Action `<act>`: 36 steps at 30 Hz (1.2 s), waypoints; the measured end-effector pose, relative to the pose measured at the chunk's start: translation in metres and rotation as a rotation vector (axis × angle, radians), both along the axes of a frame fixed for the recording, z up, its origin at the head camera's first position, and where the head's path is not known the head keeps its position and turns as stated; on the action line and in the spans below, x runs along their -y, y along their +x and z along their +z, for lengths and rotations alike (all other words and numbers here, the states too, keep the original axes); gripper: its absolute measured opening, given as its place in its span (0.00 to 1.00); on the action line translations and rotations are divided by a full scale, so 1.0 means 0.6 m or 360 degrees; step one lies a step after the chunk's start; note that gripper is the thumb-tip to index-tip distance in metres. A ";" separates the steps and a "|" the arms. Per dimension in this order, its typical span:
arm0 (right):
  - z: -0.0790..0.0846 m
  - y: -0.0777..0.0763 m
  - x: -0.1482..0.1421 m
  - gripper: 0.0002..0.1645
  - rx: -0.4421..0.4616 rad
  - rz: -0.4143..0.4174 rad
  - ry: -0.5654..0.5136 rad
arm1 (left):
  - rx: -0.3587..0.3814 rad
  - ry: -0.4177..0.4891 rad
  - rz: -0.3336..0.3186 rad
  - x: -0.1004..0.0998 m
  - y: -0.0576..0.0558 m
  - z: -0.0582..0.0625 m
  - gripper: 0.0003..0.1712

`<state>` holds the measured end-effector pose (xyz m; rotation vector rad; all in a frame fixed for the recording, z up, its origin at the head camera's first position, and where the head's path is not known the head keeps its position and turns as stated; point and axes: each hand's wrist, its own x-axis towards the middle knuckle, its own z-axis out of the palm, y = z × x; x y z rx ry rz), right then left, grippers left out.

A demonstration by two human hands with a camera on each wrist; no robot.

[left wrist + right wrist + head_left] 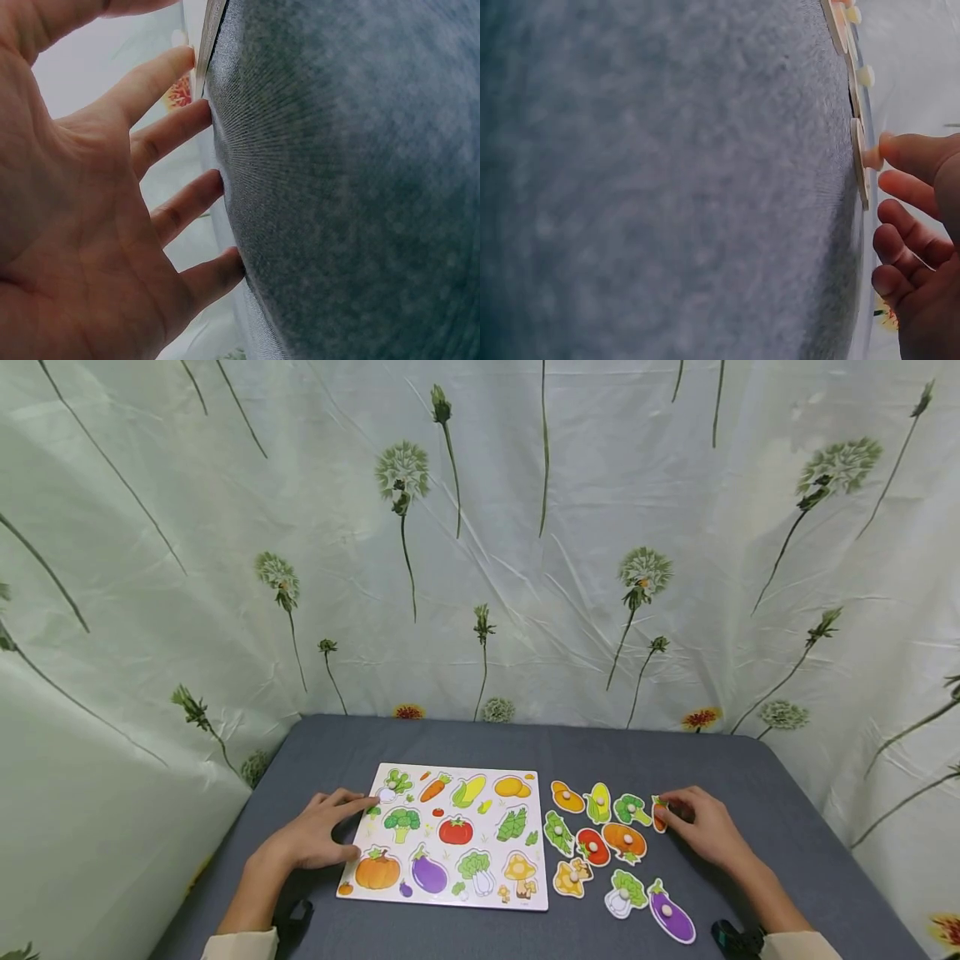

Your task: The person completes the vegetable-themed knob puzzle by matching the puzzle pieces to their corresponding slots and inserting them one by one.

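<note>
In the head view a white puzzle board (pixel 480 852) with vegetable pictures lies flat on the table. My left hand (pixel 322 833) rests at its left side, fingers spread, with thumb and index fingertip touching the edge. In the left wrist view the other fingertips of that hand (pixel 112 195) meet the cloth. My right hand (pixel 705 827) is at the carrot piece (pixel 659 815), partly covering it. The right wrist view shows thumb and index finger of this hand (pixel 922 225) pinching the knob (pixel 872 157) of that piece, which lies on the cloth.
Right of the board lie several knobbed pieces, among them a broccoli (pixel 632 810), a pumpkin (pixel 625 842), a tomato (pixel 592 847), a mushroom (pixel 570 878) and an eggplant (pixel 672 915). Dark grey cloth (pixel 465 742) covers the table. A flowered curtain (pixel 525 610) hangs behind.
</note>
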<state>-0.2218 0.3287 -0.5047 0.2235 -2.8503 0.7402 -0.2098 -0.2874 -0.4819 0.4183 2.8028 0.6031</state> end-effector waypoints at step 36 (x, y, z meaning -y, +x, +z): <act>-0.014 0.012 -0.007 0.09 -0.0022 -0.0111 -0.0196 | 0.0008 -0.0017 -0.0008 0.001 -0.003 -0.004 0.47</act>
